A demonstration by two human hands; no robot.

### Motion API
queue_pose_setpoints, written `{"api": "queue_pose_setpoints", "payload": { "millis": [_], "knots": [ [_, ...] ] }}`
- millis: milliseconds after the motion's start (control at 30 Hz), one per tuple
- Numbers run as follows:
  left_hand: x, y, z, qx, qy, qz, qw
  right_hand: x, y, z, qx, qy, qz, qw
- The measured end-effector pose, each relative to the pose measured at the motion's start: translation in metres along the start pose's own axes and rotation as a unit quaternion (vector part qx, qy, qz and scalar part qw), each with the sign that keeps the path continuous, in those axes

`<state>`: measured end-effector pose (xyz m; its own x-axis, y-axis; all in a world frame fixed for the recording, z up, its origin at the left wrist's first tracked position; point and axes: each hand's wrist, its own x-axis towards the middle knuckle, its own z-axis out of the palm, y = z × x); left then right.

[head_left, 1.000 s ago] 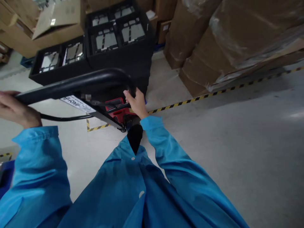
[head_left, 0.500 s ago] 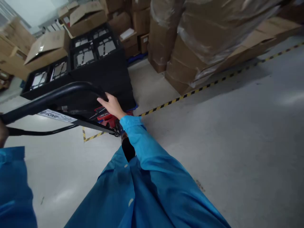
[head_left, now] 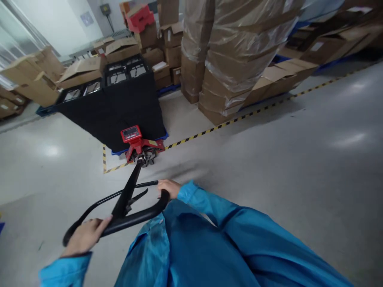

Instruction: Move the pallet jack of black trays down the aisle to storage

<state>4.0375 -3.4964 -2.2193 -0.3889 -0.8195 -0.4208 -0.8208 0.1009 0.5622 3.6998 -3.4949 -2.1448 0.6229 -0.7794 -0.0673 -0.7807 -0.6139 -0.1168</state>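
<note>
My left hand (head_left: 85,236) is closed round the left end of the black loop handle (head_left: 134,218) of a pallet jack. On the handle's right bend, my right hand (head_left: 169,188) is closed too, its fingers partly hidden. The handle is tilted low toward my body. Its shaft runs forward to the red pallet jack body (head_left: 140,145), which carries a small red display box (head_left: 131,134). Directly beyond stands a black-wrapped load (head_left: 119,107) on a blue pallet, with black crates holding pale items on top.
Tall stacks of film-wrapped cartons (head_left: 230,75) stand right of the load. Open cartons (head_left: 80,69) and a red bin (head_left: 140,18) are farther back. Yellow-black floor tape (head_left: 206,130) runs past the pallets. Smooth grey floor (head_left: 269,179) extends to the right.
The handle has come down from upright toward my body, both hands moving with it. My left hand has come into fuller view, and the red display box is now uncovered.
</note>
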Motion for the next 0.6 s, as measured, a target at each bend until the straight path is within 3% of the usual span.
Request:
{"api": "queue_pose_setpoints", "payload": {
  "millis": [100,167,233,333,433,500,600],
  "knots": [
    [-0.018,0.006,0.081,0.048,0.024,0.033,0.998,-0.041,-0.007,0.052,-0.029,-0.032,0.018,0.999],
    [-0.024,0.004,0.115,0.056,0.027,0.035,0.997,-0.06,-0.01,0.077,-0.036,-0.038,0.029,0.998],
    [-0.03,-0.002,0.135,0.061,0.039,0.028,0.997,-0.073,-0.016,0.092,-0.039,-0.034,0.037,0.998],
    [-0.046,-0.016,0.148,0.055,0.014,0.026,0.998,-0.087,-0.037,0.104,-0.04,-0.036,0.034,0.998],
    [-0.077,-0.034,0.149,0.02,-0.011,-0.001,1.0,-0.095,-0.071,0.104,-0.036,-0.048,0.008,0.998],
    [-0.103,-0.049,0.141,-0.012,0.011,-0.034,0.999,-0.095,-0.097,0.096,-0.04,-0.068,-0.029,0.996],
    [-0.145,-0.063,0.121,-0.028,0.108,-0.081,0.99,-0.091,-0.135,0.073,-0.035,-0.114,-0.097,0.988]
  ]
}}
